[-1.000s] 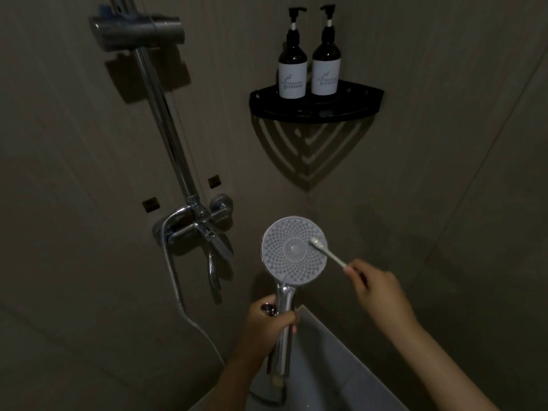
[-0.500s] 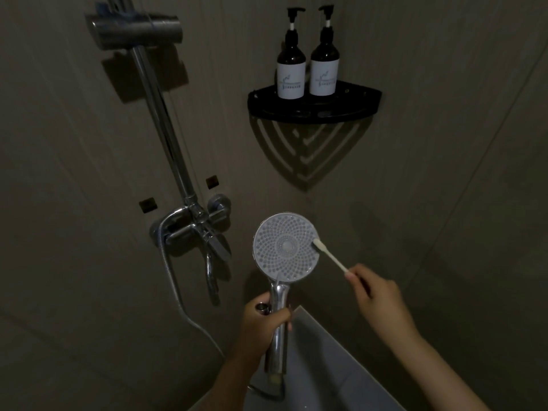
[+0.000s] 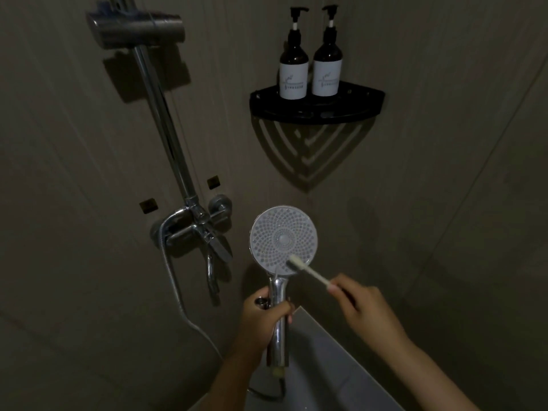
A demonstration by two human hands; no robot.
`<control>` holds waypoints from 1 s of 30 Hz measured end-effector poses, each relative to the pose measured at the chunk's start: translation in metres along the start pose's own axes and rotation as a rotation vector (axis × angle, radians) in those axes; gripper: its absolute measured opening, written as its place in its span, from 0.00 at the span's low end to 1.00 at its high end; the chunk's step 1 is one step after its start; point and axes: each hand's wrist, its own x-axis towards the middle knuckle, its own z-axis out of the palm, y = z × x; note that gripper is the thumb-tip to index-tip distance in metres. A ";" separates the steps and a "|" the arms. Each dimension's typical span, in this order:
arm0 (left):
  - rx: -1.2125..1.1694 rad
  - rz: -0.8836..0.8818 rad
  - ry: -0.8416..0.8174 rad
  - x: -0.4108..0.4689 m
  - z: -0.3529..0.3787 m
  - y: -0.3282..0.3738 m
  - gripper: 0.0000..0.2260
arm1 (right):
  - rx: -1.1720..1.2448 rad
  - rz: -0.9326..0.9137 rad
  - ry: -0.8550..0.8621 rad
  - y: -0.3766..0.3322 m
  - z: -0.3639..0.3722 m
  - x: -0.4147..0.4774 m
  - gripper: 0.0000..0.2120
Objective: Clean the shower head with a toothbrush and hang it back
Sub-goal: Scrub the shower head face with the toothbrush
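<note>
Left hand (image 3: 262,317) gripping shower head (image 3: 283,240) handle at lower centre, right hand (image 3: 366,308) pinching toothbrush (image 3: 308,269), bristles touching lower nozzle face, holder (image 3: 135,29) upper left.

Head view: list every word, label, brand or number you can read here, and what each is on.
On the left pump bottle: a white label with a small emblem and a line of print, too blurred to read.
On the right pump bottle: the same kind of label, also unreadable.
No text visible on the shower head, toothbrush or corner shelf.
</note>
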 end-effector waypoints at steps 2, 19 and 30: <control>-0.015 0.009 0.017 0.002 0.001 0.001 0.07 | -0.063 -0.035 -0.077 -0.002 0.009 -0.005 0.07; -0.013 0.020 0.024 0.005 -0.003 0.006 0.07 | -0.080 0.056 0.115 0.012 -0.007 0.017 0.06; -0.025 0.067 0.004 0.006 -0.001 0.013 0.06 | -0.069 0.084 0.129 0.007 -0.012 0.023 0.06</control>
